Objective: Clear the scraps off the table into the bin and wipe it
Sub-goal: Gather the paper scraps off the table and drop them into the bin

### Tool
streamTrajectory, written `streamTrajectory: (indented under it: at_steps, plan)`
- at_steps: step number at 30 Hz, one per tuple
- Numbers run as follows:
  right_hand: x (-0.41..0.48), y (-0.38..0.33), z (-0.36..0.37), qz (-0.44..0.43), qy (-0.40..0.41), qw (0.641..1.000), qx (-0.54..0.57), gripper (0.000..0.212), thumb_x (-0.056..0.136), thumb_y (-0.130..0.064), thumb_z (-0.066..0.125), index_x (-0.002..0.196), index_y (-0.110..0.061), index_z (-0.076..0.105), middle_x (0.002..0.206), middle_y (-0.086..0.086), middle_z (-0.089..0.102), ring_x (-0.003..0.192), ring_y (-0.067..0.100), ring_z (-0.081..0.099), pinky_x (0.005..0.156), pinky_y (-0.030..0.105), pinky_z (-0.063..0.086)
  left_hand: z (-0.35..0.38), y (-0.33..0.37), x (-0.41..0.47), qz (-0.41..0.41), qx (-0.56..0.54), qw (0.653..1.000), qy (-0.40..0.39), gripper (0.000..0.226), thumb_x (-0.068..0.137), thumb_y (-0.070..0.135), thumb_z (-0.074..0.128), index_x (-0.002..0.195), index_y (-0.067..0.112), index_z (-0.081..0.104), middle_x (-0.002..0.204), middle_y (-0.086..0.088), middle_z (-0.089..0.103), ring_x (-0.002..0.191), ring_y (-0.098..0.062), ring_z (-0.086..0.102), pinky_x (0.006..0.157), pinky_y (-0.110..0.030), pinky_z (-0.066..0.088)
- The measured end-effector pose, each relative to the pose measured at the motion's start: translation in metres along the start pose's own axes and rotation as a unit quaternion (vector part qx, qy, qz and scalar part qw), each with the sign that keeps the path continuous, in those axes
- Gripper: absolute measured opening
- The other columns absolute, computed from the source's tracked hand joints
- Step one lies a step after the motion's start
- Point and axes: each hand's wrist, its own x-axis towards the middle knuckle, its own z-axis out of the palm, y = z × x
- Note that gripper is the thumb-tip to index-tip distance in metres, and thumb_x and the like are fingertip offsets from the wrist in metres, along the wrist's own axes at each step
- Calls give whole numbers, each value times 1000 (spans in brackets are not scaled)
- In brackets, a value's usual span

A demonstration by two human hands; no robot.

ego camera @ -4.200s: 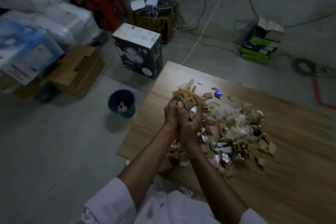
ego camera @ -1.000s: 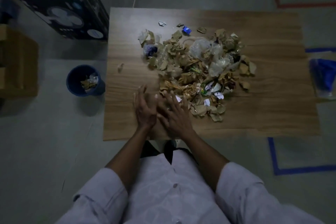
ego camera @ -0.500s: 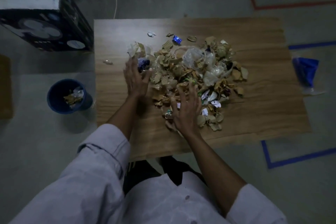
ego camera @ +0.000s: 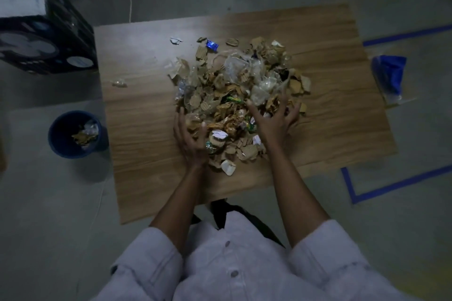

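A heap of scraps [ego camera: 234,95], cardboard bits, clear plastic and wrappers, covers the middle of the low wooden table [ego camera: 146,129]. My left hand [ego camera: 189,137] lies against the heap's near left side, fingers curved round its edge. My right hand [ego camera: 275,120] rests on the heap's near right side with fingers spread into the scraps. Neither hand has lifted anything. The blue bin [ego camera: 73,134] stands on the floor left of the table and holds a few scraps.
A dark box with a white top [ego camera: 41,39] stands at the table's far left corner. A blue plastic bag [ego camera: 390,76] lies on the floor to the right. Stray bits [ego camera: 119,83] lie left of the heap. Blue and red tape lines mark the floor.
Both hands dropped an earlier handful into the bin and came back. In the last half second the left moved nearer and the right moved to the heap's right, bracketing the pile.
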Motion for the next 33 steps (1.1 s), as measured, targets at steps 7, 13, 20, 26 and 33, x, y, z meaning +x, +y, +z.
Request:
streamTrajectory:
  at_steps: [7,13,20,26,33]
  plan:
    - [36,-24,20,65,-177,982,1,119,59,-82,78,154,-59,9,170,11,-8,154,44,0,118,67,21,36,18,32,-4,20,997,-77,74,90,61,43,153,21,43,157,-6,41,146,-20,31,121,-40,16]
    - [8,-33,46,43,-227,972,42,92,85,-59,72,159,-42,20,168,5,8,154,32,10,119,46,23,63,40,34,-114,-116,975,-150,72,88,71,48,147,30,50,159,0,38,148,-15,32,123,-46,26]
    - [4,-28,69,18,-179,972,151,83,84,-43,79,155,-29,37,158,9,35,143,29,40,108,37,42,65,103,27,-249,-297,904,-180,45,109,45,29,116,21,67,148,-10,54,136,-28,52,118,-46,37]
    - [3,-33,67,39,-130,976,171,110,69,-66,79,157,-25,27,159,8,39,141,25,43,109,40,43,67,100,19,-316,-371,865,-118,57,108,48,33,122,4,66,120,-12,71,111,-24,69,89,-34,58]
    - [-5,-29,58,55,-114,952,279,93,74,-40,86,151,-12,43,149,11,53,137,25,51,111,48,47,52,107,22,-299,-320,895,-87,21,95,18,63,93,1,75,92,-10,76,86,-20,72,79,-38,60]
